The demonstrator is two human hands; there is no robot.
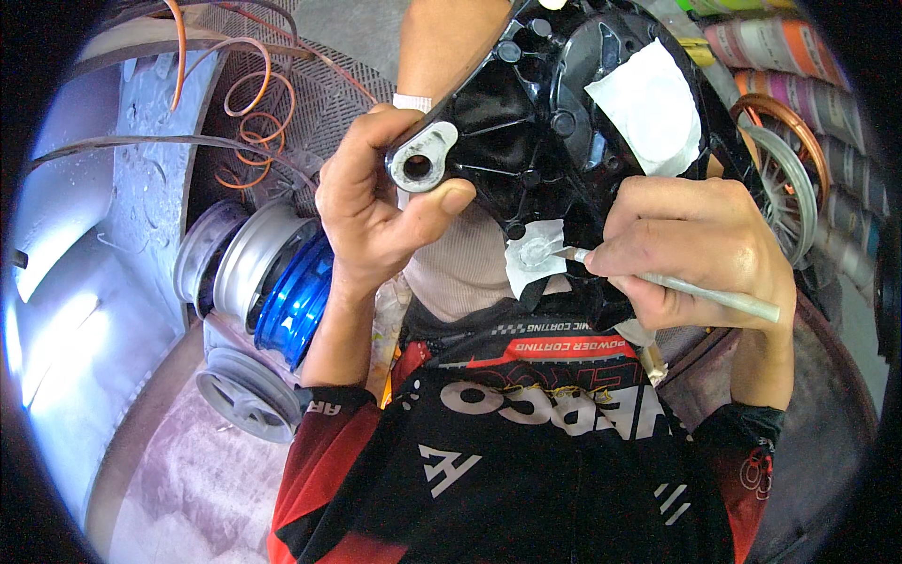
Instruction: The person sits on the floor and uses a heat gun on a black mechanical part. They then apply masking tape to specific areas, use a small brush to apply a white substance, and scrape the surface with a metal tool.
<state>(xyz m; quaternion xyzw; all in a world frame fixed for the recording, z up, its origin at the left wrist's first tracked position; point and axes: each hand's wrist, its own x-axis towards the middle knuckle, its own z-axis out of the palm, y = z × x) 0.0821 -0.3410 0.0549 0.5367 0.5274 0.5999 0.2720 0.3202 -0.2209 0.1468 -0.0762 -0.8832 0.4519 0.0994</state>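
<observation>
Tape (650, 113) is laid on the black casting (489, 127), clasped by the left hand (371, 197); trimming seems unfinished, a craft knife (709, 296) being pinched by the right hand (700, 249).

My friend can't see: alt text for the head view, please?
A person's left hand holds a glossy black part; the right hand grips a slim, pale-handled tool, its tip at a white patch. Wheel rims sit at left.

From the person's head, a wide fisheye camera is looking steeply down, facing the shirt (564, 498) from above. It is framing the left hand (371, 202) and right hand (693, 254) at close range, while its curved edge is taking in a blue wheel (299, 299) farther off.
</observation>
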